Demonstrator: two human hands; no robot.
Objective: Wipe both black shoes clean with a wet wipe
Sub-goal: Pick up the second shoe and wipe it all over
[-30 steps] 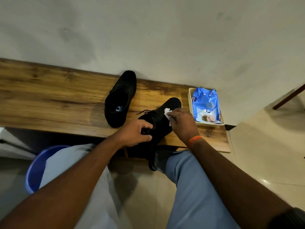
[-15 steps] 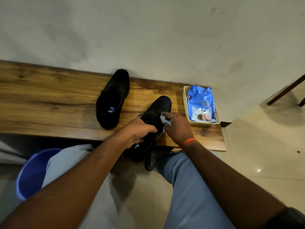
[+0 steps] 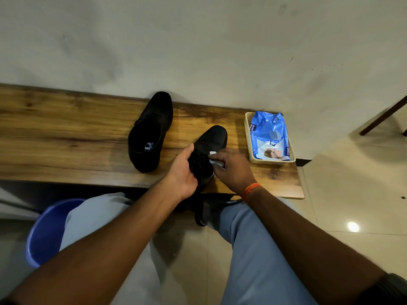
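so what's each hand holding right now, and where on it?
Left hand grips the right-hand shoe around its laced middle, near the opening. Right hand presses a bunched wet wipe against that shoe's side.

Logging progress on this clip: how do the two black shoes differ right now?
The near shoe is gripped by the left hand while the right hand presses a wet wipe on it; the far shoe lies untouched, opening visible. Both rest on the wooden bench.
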